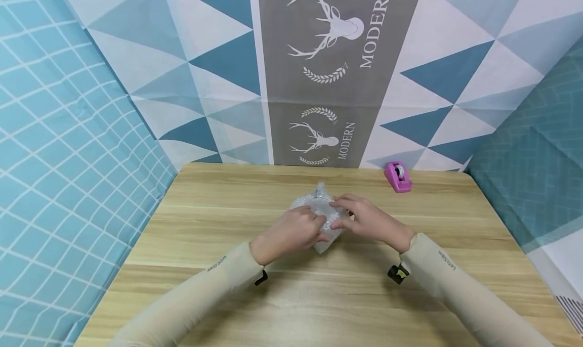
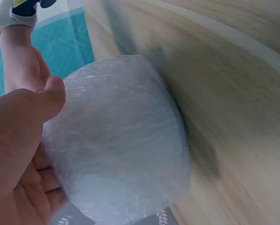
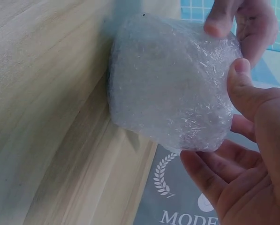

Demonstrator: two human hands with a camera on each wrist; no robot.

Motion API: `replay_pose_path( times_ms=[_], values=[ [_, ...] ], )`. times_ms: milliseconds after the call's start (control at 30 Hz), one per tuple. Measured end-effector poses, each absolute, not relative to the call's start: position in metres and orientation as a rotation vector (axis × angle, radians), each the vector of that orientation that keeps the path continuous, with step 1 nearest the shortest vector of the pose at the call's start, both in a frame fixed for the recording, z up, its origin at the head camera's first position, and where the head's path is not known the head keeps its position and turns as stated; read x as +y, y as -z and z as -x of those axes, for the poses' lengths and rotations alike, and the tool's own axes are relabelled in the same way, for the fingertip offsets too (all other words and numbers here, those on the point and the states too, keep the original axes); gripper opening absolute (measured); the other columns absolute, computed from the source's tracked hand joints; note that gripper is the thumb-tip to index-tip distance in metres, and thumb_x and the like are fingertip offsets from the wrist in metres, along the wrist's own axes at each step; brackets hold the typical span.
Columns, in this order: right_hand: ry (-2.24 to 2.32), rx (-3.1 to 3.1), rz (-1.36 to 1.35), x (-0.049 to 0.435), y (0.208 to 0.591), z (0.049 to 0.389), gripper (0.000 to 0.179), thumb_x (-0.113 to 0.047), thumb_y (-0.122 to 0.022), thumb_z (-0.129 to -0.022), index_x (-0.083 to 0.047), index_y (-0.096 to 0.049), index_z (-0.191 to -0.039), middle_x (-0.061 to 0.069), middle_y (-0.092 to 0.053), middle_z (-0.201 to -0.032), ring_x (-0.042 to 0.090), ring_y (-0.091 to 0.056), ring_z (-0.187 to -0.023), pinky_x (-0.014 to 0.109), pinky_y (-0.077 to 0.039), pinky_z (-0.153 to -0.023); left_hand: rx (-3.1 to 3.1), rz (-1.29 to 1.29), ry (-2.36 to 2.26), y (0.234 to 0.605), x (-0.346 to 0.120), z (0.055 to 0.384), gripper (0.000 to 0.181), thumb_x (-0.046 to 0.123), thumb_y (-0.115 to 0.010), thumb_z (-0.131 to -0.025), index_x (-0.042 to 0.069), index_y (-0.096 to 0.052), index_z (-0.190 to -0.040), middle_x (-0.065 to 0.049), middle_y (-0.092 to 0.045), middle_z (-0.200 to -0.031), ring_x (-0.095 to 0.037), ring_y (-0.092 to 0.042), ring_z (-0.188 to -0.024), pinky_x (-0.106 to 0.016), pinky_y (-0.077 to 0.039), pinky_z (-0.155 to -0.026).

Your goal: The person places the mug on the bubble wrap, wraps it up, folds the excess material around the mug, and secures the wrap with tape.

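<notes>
A bundle wrapped in clear, crinkled bubble wrap (image 1: 320, 204) is between both hands near the middle of the table. What the wrap covers cannot be seen. From the left, my left hand (image 1: 296, 230) holds it, thumb on the near side in the left wrist view and fingers bent behind the bundle (image 2: 121, 140). On the other side my right hand (image 1: 371, 219) grips its edge, the thumb on top and the fingers beneath in the right wrist view. A short twisted tip of plastic sticks up at the bundle's far end.
A pink tape dispenser (image 1: 398, 177) with a roll in it stands at the back right of the wooden table (image 1: 218, 200). Behind the table hangs a patterned cloth (image 1: 218, 63) with triangles and deer heads. Blue checked cloth (image 1: 68, 134) borders the left side.
</notes>
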State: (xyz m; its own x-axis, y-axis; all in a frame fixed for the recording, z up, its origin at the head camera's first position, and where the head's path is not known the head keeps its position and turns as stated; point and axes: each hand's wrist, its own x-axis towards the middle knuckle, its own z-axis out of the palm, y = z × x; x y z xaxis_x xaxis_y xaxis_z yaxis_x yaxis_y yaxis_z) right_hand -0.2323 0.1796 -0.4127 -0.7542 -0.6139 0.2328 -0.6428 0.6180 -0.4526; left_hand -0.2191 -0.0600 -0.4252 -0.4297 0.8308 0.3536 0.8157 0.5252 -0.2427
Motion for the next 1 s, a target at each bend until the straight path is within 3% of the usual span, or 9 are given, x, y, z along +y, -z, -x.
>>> replay_pose_path(
  times_ms=[233,367,600,833,1000],
  values=[
    [-0.808,-2.8,-1.122,0.183,0.409,0.234,0.06,-0.039,-0.077,-0.091,-0.002,-0.064,-0.136,0.021,-0.062,-0.141,0.039,-0.06,-0.13,0.053,-0.051,-0.106,-2.467,1.374,0.01,0.422,-0.059,0.22,0.034,0.041,-0.056,-0.105,0.015,-0.062,-0.086,0.004,-0.063,-0.069,-0.016,-0.065,-0.071,-0.034,-0.056,-0.082],
    [-0.865,-2.837,-1.103,0.193,0.407,0.239,0.056,-0.037,-0.072,-0.097,-0.003,-0.06,-0.141,0.018,-0.061,-0.143,0.035,-0.065,-0.122,0.052,-0.056,-0.1,-2.5,1.386,0.035,0.421,-0.058,0.221,0.034,0.041,-0.054,-0.106,0.015,-0.059,-0.084,0.004,-0.059,-0.065,-0.017,-0.062,-0.068,-0.035,-0.055,-0.079],
    [-0.901,-2.853,-0.885,0.227,0.395,0.256,0.051,-0.032,-0.066,-0.102,0.0,-0.059,-0.14,0.022,-0.063,-0.139,0.039,-0.067,-0.114,0.054,-0.058,-0.092,-2.502,1.399,0.023,0.42,-0.057,0.221,0.034,0.041,-0.054,-0.106,0.015,-0.057,-0.084,0.005,-0.055,-0.065,-0.017,-0.062,-0.069,-0.036,-0.055,-0.083],
    [-0.861,-2.785,-0.682,0.281,0.394,0.274,0.038,-0.017,-0.061,-0.105,0.008,-0.06,-0.133,0.028,-0.066,-0.122,0.041,-0.069,-0.104,0.056,-0.059,-0.087,-2.489,1.395,0.033,0.42,-0.057,0.221,0.035,0.043,-0.055,-0.105,0.015,-0.056,-0.083,0.004,-0.054,-0.064,-0.018,-0.06,-0.067,-0.036,-0.054,-0.082],
    [-0.877,-2.798,-0.478,0.317,0.4,0.277,0.043,-0.018,-0.054,-0.107,0.013,-0.053,-0.137,0.038,-0.06,-0.127,0.051,-0.065,-0.107,0.062,-0.057,-0.086,-2.517,1.404,0.037,0.419,-0.057,0.22,0.036,0.044,-0.054,-0.105,0.015,-0.056,-0.083,0.005,-0.054,-0.064,-0.017,-0.058,-0.066,-0.036,-0.054,-0.083]
  ],
)
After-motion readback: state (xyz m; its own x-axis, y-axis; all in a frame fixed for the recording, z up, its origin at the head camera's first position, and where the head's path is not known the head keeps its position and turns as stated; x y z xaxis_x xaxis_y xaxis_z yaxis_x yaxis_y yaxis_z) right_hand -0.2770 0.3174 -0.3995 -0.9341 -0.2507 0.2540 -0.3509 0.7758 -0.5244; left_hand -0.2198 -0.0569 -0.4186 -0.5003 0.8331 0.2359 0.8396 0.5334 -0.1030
